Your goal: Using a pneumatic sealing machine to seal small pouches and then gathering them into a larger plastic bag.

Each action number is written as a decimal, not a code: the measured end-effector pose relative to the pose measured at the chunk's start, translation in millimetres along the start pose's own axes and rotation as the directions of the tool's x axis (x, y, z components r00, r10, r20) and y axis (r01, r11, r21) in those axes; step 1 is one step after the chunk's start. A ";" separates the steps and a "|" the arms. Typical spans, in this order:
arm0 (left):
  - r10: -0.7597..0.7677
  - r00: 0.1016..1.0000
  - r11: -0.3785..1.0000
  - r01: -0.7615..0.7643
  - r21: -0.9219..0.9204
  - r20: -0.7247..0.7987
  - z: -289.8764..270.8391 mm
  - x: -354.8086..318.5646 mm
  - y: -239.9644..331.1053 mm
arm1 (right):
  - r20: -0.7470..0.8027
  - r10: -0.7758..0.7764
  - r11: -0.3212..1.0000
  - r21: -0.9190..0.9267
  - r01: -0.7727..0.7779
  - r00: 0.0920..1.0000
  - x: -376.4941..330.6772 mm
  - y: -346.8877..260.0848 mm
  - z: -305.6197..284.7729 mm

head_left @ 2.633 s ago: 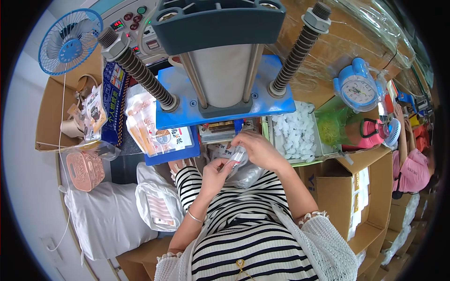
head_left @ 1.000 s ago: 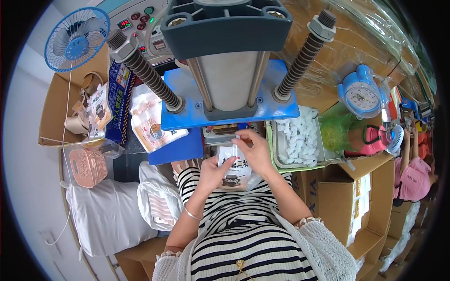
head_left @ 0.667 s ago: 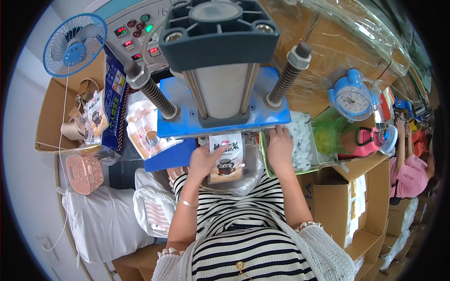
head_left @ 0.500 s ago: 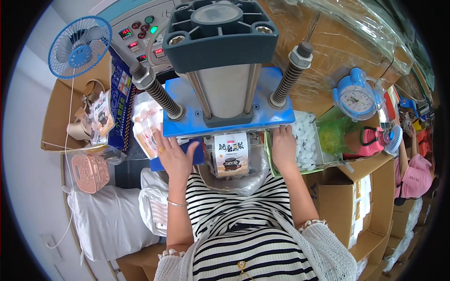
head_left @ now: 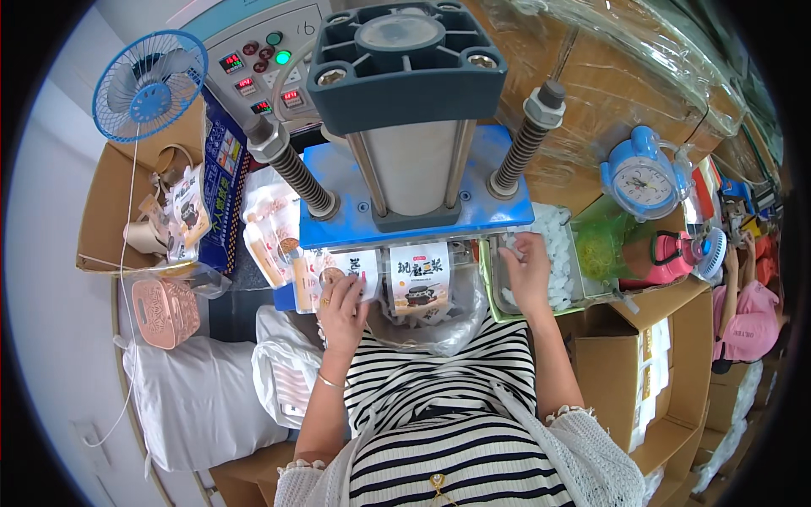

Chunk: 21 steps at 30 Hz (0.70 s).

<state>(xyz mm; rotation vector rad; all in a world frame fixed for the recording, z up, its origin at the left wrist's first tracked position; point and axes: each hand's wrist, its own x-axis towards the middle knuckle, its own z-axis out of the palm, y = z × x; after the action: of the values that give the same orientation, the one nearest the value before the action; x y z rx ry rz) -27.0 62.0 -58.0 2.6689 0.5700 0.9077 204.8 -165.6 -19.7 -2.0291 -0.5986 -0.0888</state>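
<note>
My left hand point(head_left: 341, 314) has its fingers bent over a white printed pouch point(head_left: 365, 269), sliding it at the front of the press. Another printed pouch point(head_left: 420, 283) hangs below the blue press plate point(head_left: 405, 226), over a clear plastic bag point(head_left: 435, 340). At the right, my right hand point(head_left: 530, 275) is above a green-edged box point(head_left: 507, 314) of small white plastic pieces point(head_left: 553, 262). Its thumb and fingers are drawn together; whatever is between them is too small to make out. A stack of pouches point(head_left: 266, 224) lies left of the press.
The press cylinder point(head_left: 405, 160) rises in front, between two spring posts point(head_left: 291, 173). To the left are a blue fan point(head_left: 152, 97), a cardboard box point(head_left: 110, 211) and a pink basket point(head_left: 165, 313). A blue clock point(head_left: 642, 182), cartons point(head_left: 608, 363) and another person point(head_left: 743, 313) are right.
My left hand has moved right and down, bringing a pouch from the stack over the blue block. My right hand has shifted slightly right, lifting its fingers from the box edge.
</note>
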 end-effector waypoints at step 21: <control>-0.453 0.707 0.253 0.686 -0.682 0.543 10.6 12.5 96.0 | 0.518 0.212 0.807 0.385 -0.447 0.829 -19.7 -54.3 63.4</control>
<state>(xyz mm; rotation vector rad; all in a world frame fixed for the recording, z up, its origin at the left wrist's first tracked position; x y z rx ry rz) 15.4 -18.9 -24.4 1.3857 0.7130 0.4116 151.8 -98.3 -15.0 -1.6099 -0.4633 0.7149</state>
